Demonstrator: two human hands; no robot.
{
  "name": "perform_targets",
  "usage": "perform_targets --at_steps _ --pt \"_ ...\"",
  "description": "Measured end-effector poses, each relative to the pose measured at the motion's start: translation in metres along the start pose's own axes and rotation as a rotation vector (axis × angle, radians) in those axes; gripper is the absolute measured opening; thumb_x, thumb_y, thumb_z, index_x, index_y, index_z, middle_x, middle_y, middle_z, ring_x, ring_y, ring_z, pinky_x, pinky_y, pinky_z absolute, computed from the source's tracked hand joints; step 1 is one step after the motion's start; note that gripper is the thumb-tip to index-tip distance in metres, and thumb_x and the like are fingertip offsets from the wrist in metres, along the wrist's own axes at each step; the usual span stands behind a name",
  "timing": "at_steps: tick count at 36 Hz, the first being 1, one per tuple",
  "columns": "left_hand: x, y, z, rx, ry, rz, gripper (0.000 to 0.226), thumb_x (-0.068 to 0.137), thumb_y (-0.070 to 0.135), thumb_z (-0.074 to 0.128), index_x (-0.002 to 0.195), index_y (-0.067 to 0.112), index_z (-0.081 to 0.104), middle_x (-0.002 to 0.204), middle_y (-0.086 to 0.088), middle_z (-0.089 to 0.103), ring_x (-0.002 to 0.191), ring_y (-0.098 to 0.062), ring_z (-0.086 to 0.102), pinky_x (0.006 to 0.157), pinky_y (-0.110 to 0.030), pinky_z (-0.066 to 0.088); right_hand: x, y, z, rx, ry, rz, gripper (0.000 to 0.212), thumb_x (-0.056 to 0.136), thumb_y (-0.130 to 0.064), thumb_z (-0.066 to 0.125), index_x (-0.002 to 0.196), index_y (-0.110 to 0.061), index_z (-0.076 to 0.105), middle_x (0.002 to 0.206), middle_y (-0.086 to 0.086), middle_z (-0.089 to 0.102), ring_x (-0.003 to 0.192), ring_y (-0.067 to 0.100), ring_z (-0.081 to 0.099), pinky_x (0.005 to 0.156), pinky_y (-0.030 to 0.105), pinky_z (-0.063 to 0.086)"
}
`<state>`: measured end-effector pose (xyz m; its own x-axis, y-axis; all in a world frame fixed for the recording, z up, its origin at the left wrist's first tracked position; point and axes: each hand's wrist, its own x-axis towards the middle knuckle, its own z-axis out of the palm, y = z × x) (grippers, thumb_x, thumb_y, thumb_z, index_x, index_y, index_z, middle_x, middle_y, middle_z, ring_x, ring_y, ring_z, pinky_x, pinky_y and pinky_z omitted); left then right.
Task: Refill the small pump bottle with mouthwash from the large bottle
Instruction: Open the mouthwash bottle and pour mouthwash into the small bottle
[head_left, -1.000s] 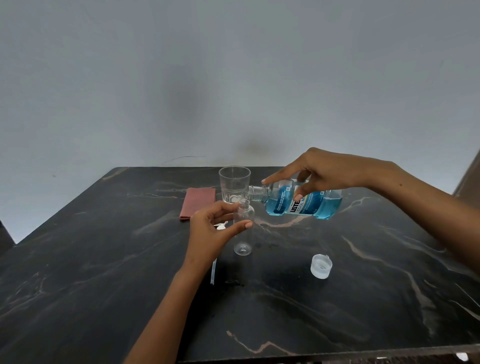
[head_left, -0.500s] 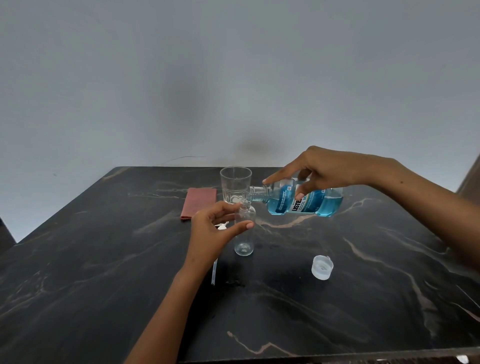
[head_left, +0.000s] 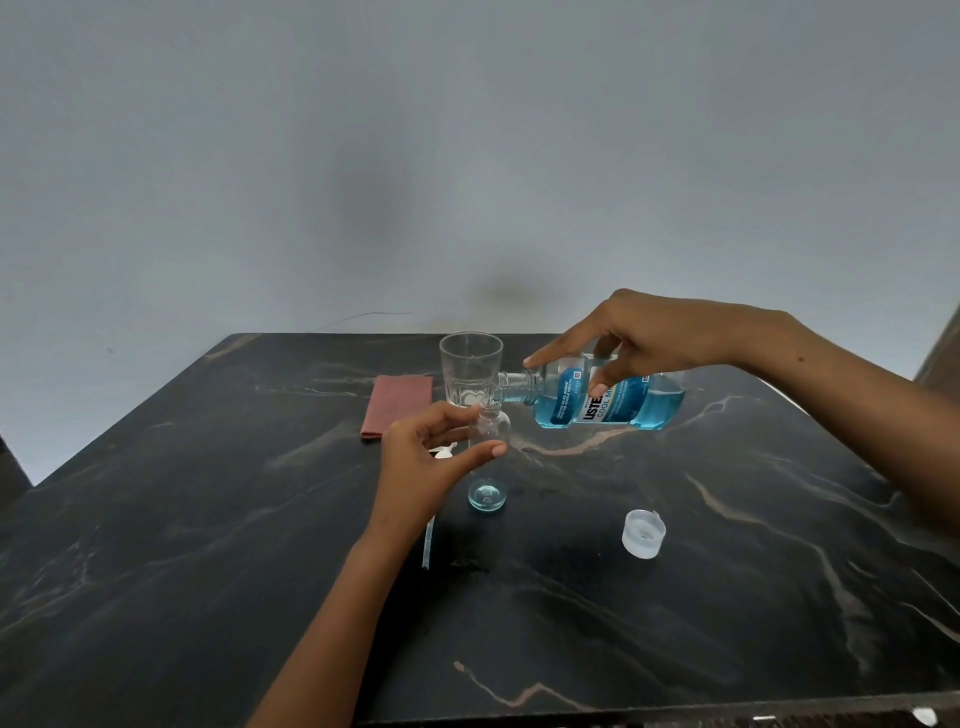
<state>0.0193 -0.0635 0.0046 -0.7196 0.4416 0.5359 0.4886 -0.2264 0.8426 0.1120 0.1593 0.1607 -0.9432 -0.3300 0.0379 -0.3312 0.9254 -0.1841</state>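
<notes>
A small clear bottle stands upright on the dark marble table, uncapped, with a little blue liquid at its bottom. My left hand grips its upper body between thumb and fingers. My right hand holds the large mouthwash bottle tipped on its side, its open neck resting over the small bottle's mouth. Blue mouthwash fills the lower part of the large bottle. The pump head with its thin tube lies on the table, partly hidden behind my left hand.
A clear drinking glass stands just behind the small bottle. A folded reddish cloth lies left of the glass. The large bottle's translucent cap sits on the table to the right. A grey wall rises behind the table.
Blue liquid now shows in the bottom of the small bottle, which looked empty before. The large bottle has tipped slightly further. Both hands stay in place.
</notes>
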Motion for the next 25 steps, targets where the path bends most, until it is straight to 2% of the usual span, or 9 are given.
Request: perform_targets --at_steps 5,9,16,20,23,25 --pt "-0.0003 0.0012 0.0003 0.024 -0.006 0.005 0.034 0.06 0.039 0.085 0.09 0.028 0.073 0.094 0.005 0.076 0.089 -0.012 0.073 0.079 -0.033 0.06 0.0006 0.0015 -0.0004 -0.019 -0.002 0.005 0.066 0.082 0.0 0.067 0.127 -0.043 0.044 0.132 -0.007 0.057 0.089 -0.035 0.044 0.077 0.001 0.044" --pt "-0.0005 0.0004 0.0002 0.028 -0.004 -0.002 0.034 0.061 0.033 0.085 0.092 0.024 0.073 0.095 0.002 0.076 0.09 -0.013 0.073 0.079 -0.035 0.06 0.0008 0.002 -0.0013 -0.021 -0.003 0.006 0.065 0.081 0.0 0.067 0.128 -0.041 0.046 0.132 -0.006 0.057 0.087 -0.034 0.046 0.073 -0.003 0.043" --pt "0.0 0.0024 0.0007 0.021 -0.004 0.003 0.036 0.059 0.035 0.085 0.091 0.023 0.073 0.094 0.006 0.076 0.089 -0.011 0.073 0.077 -0.029 0.06 0.0011 -0.0004 -0.0026 -0.019 -0.008 0.018 0.064 0.081 0.001 0.067 0.13 -0.037 0.049 0.133 -0.006 0.057 0.088 -0.032 0.048 0.075 0.0 0.045" --pt "-0.0002 0.0021 0.0009 0.023 0.0 0.0 0.034 0.059 0.035 0.085 0.089 0.026 0.073 0.092 0.007 0.076 0.088 -0.011 0.073 0.077 -0.028 0.06 0.0001 -0.0037 -0.0036 -0.011 -0.004 0.012 0.066 0.081 0.001 0.067 0.127 -0.042 0.047 0.13 -0.007 0.059 0.089 -0.03 0.049 0.074 0.001 0.047" --pt "0.0 0.0021 0.0008 0.026 0.003 -0.001 0.034 0.058 0.037 0.084 0.088 0.026 0.073 0.091 0.006 0.076 0.088 -0.011 0.073 0.078 -0.029 0.06 0.0003 -0.0026 -0.0037 -0.017 -0.01 0.021 0.063 0.081 0.002 0.067 0.129 -0.035 0.051 0.129 -0.005 0.06 0.086 -0.031 0.05 0.069 -0.002 0.045" --pt "0.0002 0.0018 0.0009 0.016 0.016 -0.009 0.037 0.056 0.036 0.085 0.087 0.022 0.074 0.091 0.002 0.076 0.088 -0.013 0.073 0.078 -0.03 0.06 0.0006 -0.0035 -0.0039 -0.025 -0.013 0.027 0.062 0.081 0.001 0.067 0.13 -0.033 0.053 0.129 -0.006 0.061 0.087 -0.028 0.052 0.071 0.001 0.047"
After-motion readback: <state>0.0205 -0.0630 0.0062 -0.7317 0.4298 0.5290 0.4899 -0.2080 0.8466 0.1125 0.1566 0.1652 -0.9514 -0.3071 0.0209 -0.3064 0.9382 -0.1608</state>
